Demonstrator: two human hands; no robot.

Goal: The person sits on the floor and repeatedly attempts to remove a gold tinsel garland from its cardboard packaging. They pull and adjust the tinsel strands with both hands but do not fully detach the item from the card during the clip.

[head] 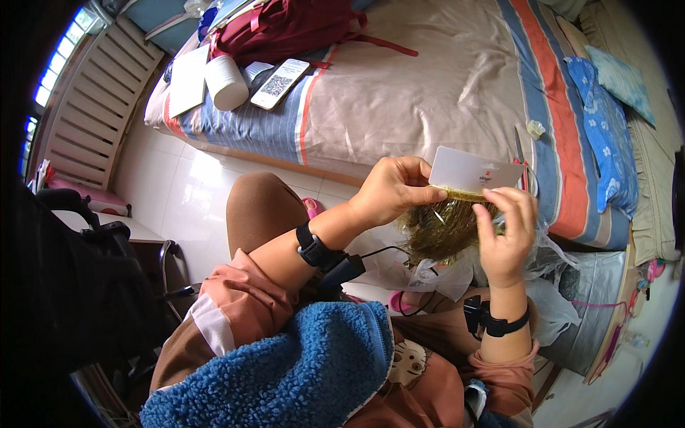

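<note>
My left hand [393, 190] pinches the left end of a gold band [463, 193] between thumb and fingers. Above the band stands a white header card [473, 170] bearing small print. Below it hangs a bunch of dark gold tinsel strands [441, 230], shiny and loose. My right hand [505, 230] is at the band's right end; its index fingertip meets the band there, while the thumb stays apart beside the strands. Scissors [519, 147] with red handles lie on the bed edge just behind the card, partly hidden by it.
The bed [406, 96] bears a phone [280, 84], a white paper roll [226, 83], a white flat box [188, 80], a red backpack [289, 29] and a crumpled white scrap [535, 129]. Clear plastic bags [551, 313] hang below my hands. A black chair [91, 273] stands left.
</note>
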